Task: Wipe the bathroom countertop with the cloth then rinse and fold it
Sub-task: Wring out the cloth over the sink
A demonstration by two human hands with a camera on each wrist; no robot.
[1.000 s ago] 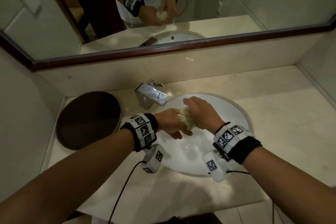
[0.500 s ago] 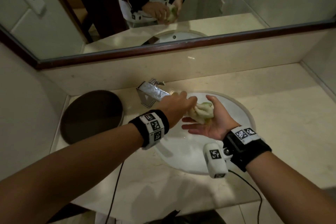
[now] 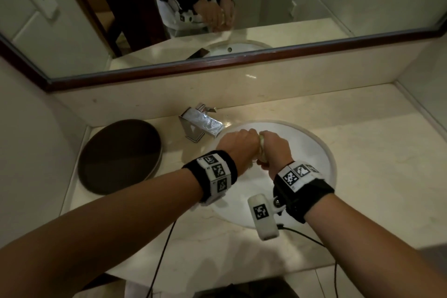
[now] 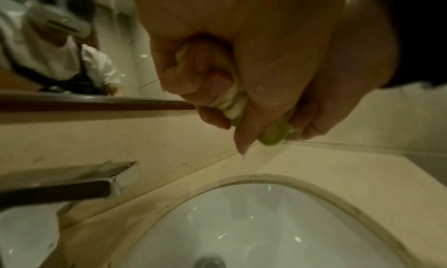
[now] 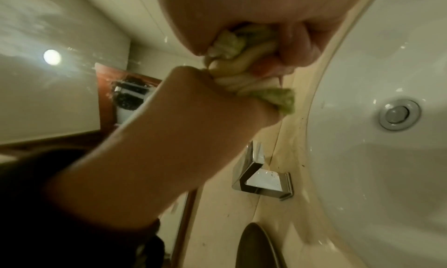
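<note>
Both hands meet over the white sink basin (image 3: 312, 152), just right of the chrome faucet (image 3: 203, 126). A pale cloth with a green edge (image 3: 262, 150) is bunched and twisted tight between them. My left hand (image 3: 238, 146) grips one end in a fist and my right hand (image 3: 274, 150) grips the other. In the left wrist view the twisted cloth (image 4: 236, 104) shows between curled fingers above the basin. The right wrist view shows the cloth (image 5: 244, 75) wrung between both fists, with the drain (image 5: 399, 114) below. Most of the cloth is hidden inside the fists.
A dark round tray (image 3: 121, 155) lies on the beige countertop (image 3: 375, 176) left of the faucet. A framed mirror (image 3: 242, 19) runs along the back wall. Walls close in on the left and right. Cables hang from both wrists over the counter's front edge.
Half a second ago my right palm lay open under the cloth. Now it has closed into a fist on it, and both hands twist the cloth closer together.
</note>
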